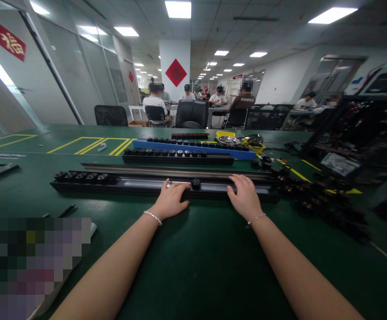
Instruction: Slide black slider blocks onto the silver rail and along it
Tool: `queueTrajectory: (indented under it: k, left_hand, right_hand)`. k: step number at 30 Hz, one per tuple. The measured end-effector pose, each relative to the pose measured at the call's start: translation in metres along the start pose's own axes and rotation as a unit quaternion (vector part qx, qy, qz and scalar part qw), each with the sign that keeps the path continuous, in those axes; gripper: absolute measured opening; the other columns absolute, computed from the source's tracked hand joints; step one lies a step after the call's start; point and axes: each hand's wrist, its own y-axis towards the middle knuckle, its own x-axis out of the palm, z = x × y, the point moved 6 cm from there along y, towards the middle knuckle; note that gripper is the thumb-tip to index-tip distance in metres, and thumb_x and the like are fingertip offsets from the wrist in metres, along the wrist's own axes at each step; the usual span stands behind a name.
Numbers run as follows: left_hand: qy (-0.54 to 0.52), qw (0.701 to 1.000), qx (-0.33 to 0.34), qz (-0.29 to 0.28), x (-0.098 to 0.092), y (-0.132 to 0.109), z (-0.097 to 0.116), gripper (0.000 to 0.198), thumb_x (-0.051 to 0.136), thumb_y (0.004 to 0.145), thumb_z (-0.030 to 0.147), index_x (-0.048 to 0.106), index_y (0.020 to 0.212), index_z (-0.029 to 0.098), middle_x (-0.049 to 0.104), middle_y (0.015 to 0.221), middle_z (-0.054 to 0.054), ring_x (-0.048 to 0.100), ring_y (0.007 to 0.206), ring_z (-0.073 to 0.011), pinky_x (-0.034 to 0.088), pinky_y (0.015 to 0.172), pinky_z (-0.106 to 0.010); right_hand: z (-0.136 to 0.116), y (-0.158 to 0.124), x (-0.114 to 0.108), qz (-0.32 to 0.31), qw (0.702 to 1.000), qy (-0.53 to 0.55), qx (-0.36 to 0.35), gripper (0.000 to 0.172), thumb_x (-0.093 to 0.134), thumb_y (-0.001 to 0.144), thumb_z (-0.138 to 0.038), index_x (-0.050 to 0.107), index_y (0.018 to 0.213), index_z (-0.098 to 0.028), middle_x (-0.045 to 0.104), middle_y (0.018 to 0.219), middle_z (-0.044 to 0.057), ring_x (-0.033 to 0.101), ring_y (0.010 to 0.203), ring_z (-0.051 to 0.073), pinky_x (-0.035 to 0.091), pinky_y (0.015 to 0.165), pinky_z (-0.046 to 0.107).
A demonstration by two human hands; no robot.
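A long black rail [140, 192] with a shiny channel lies crosswise on the green table. One small round black piece [196, 183] sits in its channel between my hands. My left hand [171, 198] rests on the rail just left of that piece, its fingers apart and a fingertip close beside it; I cannot tell if they touch. Over the rail's right part lies my right hand [245, 197], thumb and fingers spread, holding nothing visible. Several similar black pieces [83, 176] stand in a row at the rail's left end. Directly behind runs another dark rail [166, 170].
A blue rail [193, 149] and a shorter black rail [180, 160] carrying black pieces lie farther back. Loose black pieces [326, 200] are heaped at right, near a large dark rack [346, 129]. A metal bowl [229, 140] stands behind. People sit at far tables.
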Motion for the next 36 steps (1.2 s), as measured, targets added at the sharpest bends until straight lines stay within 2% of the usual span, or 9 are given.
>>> queueTrajectory:
  k: [6,12,18,23,29,36]
  left_hand:
    - [-0.003,1.000,-0.006,-0.006,-0.001,0.000,-0.001,0.048,0.056,0.075,0.037,0.048,0.121,0.028,0.055,0.132,-0.001,0.048,0.121,-0.0237,0.005,0.112,-0.054]
    - [0.004,1.000,-0.011,-0.013,0.001,0.002,-0.002,0.048,0.056,0.075,0.036,0.048,0.122,0.030,0.056,0.129,0.000,0.050,0.118,-0.0229,0.006,0.112,-0.053]
    - [0.011,1.000,-0.011,-0.022,0.000,0.003,0.000,0.049,0.056,0.075,0.036,0.047,0.122,0.031,0.057,0.129,0.000,0.051,0.115,-0.0243,0.008,0.111,-0.055]
    - [0.014,1.000,-0.012,-0.023,0.000,0.002,0.001,0.048,0.057,0.074,0.037,0.048,0.121,0.030,0.059,0.125,0.000,0.052,0.114,-0.0242,0.008,0.110,-0.055]
    - [0.018,0.999,-0.017,-0.022,0.000,0.003,0.001,0.043,0.057,0.075,0.038,0.051,0.116,0.028,0.063,0.118,-0.002,0.053,0.111,-0.0241,0.009,0.110,-0.056]
    - [0.012,0.999,-0.026,-0.023,-0.002,0.004,0.001,0.042,0.056,0.076,0.037,0.051,0.117,0.030,0.064,0.116,-0.002,0.054,0.110,-0.0236,0.009,0.109,-0.056]
  right_hand:
    - [-0.053,0.000,0.012,-0.046,0.996,0.071,-0.030,0.038,0.044,0.083,-0.030,0.061,0.113,-0.012,0.059,0.121,0.012,0.043,0.120,0.025,0.033,0.104,0.044]
    - [-0.083,0.006,0.030,-0.091,0.989,0.117,-0.003,0.037,0.049,0.082,-0.031,0.060,0.113,-0.015,0.060,0.118,0.011,0.047,0.114,0.023,0.035,0.101,0.041]
    - [-0.086,0.012,0.048,-0.131,0.984,0.081,0.084,0.043,0.052,0.081,-0.036,0.057,0.117,-0.014,0.061,0.115,0.011,0.051,0.107,0.025,0.038,0.093,0.037]
    - [-0.085,0.009,0.051,-0.127,0.986,0.070,0.082,0.044,0.051,0.082,-0.038,0.054,0.121,-0.016,0.061,0.116,0.010,0.053,0.105,0.024,0.038,0.090,0.036]
    - [-0.085,0.009,0.053,-0.106,0.984,0.072,0.124,0.042,0.050,0.083,-0.043,0.057,0.117,-0.018,0.062,0.114,0.010,0.054,0.104,0.024,0.037,0.089,0.037]
    - [-0.087,0.011,0.055,-0.099,0.983,0.062,0.143,0.039,0.049,0.084,-0.041,0.059,0.114,-0.019,0.061,0.113,0.010,0.053,0.103,0.024,0.037,0.088,0.037]
